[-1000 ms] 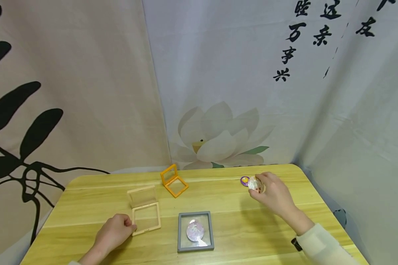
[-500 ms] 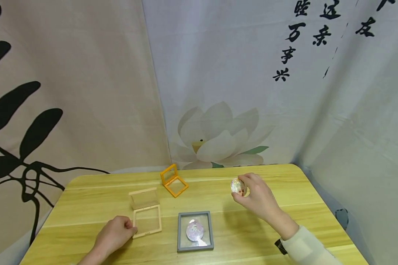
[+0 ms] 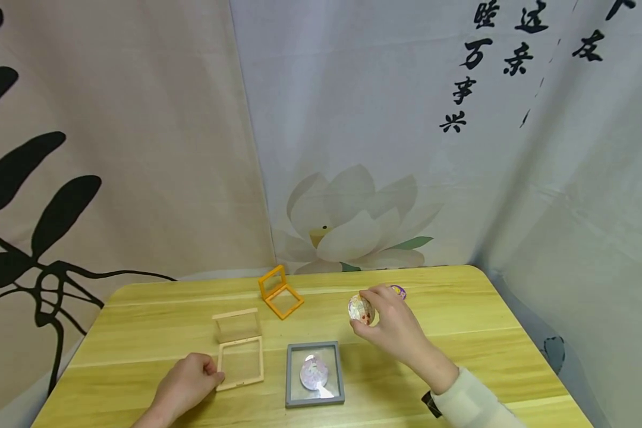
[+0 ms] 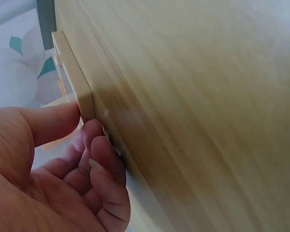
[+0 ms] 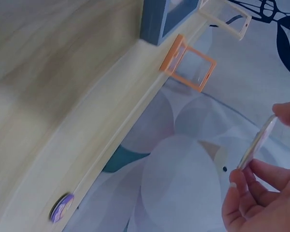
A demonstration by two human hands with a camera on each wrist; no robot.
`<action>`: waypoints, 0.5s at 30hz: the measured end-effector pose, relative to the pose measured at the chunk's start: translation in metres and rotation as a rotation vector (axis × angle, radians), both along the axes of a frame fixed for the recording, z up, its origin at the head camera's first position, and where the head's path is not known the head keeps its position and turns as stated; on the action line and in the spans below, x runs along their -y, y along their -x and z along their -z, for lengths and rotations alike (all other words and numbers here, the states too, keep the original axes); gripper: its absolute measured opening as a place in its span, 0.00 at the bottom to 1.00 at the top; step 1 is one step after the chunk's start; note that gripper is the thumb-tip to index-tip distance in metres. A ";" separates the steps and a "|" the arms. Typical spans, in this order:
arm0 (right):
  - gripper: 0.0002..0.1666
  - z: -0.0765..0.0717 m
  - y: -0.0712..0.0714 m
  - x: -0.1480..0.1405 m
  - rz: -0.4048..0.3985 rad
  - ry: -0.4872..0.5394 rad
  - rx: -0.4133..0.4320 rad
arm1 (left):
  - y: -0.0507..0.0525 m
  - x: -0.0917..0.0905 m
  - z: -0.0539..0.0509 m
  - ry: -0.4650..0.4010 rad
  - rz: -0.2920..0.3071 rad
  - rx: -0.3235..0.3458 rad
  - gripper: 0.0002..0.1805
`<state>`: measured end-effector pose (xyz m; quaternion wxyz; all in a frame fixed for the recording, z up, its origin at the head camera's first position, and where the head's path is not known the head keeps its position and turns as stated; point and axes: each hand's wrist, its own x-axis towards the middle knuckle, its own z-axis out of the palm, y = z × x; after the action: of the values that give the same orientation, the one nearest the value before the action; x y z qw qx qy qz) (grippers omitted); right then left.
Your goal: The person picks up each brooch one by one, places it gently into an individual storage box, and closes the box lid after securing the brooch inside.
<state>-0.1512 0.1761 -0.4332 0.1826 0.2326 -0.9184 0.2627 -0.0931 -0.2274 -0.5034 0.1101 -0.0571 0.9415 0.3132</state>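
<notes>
My left hand [image 3: 184, 383] pinches the near left corner of a cream hinged display frame [image 3: 241, 386] between thumb and fingers; its lid stands up at the back. In the left wrist view the thumb lies on the cream frame's edge [image 4: 77, 79]. My right hand [image 3: 398, 333] holds a round, shiny badge [image 3: 361, 310] by its rim above the table. The right wrist view shows that badge [image 5: 257, 142] nearly edge-on between thumb and fingers. Between the hands lies a grey frame [image 3: 315, 404], closed, with a pale lilac disc [image 3: 314, 373] behind its clear film.
An open orange frame [image 3: 292, 310] stands at the back of the wooden table [image 3: 155, 321]. Behind my right hand lies a purple round badge [image 3: 399, 291], partly hidden. A printed curtain [image 3: 182, 148] hangs behind the table's far edge.
My right hand has carried the shiny badge leftward from beside the purple badge. My left hand and the cream frame have shifted slightly right and nearer. The grey and orange frames stay put.
</notes>
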 end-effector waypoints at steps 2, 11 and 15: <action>0.31 -0.001 -0.002 0.006 -0.019 0.002 0.002 | -0.001 -0.001 0.000 0.005 -0.002 0.000 0.18; 0.32 -0.003 -0.008 0.032 -0.095 -0.003 0.001 | -0.004 -0.003 -0.001 0.008 0.006 0.007 0.17; 0.32 -0.004 -0.010 0.043 -0.116 0.006 0.019 | -0.005 -0.003 0.000 0.007 0.011 0.006 0.16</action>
<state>-0.1412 0.1335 -0.4296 0.1588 0.2824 -0.9043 0.2778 -0.0881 -0.2243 -0.5032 0.1146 -0.0532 0.9426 0.3091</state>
